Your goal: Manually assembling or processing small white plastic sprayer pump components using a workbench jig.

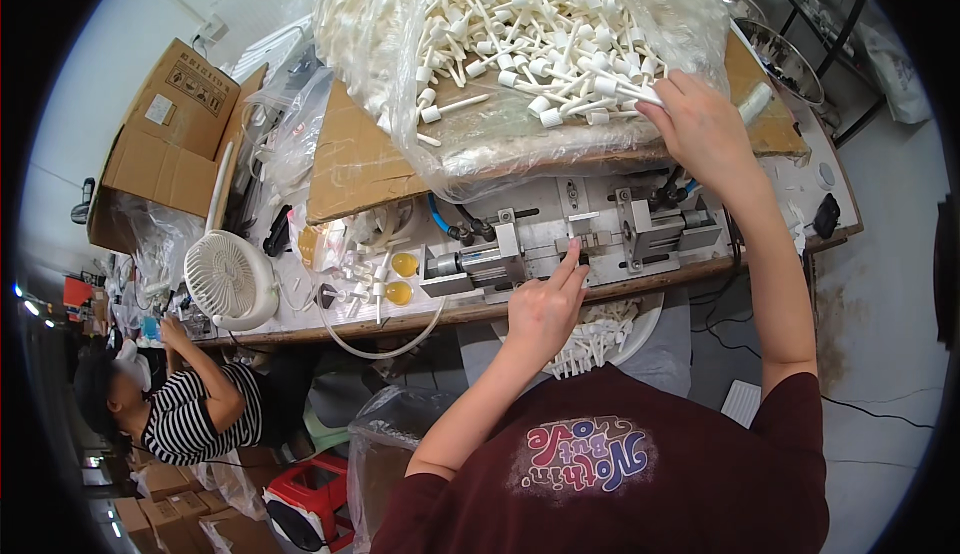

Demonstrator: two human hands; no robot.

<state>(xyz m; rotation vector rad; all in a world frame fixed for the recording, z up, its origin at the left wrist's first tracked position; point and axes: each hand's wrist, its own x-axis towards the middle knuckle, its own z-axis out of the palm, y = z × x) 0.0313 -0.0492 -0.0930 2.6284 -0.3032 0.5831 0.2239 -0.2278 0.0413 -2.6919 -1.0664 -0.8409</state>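
My left hand reaches to a metal clamping fixture on the bench. Its index and middle fingers stretch out with the tips at the middle of the fixture. Whether a small part lies under those fingertips, I cannot tell. A metal cylinder unit stands on either side, left and right. My right hand is at the near right edge of a big heap of white plastic sticks with caps. Its thumb and fingers pinch a white capped stick.
The heap lies in a clear plastic bag on cardboard. A white fan and yellow round pieces stand left. Below the bench edge is a white basin of sticks. A person in a striped shirt works at left.
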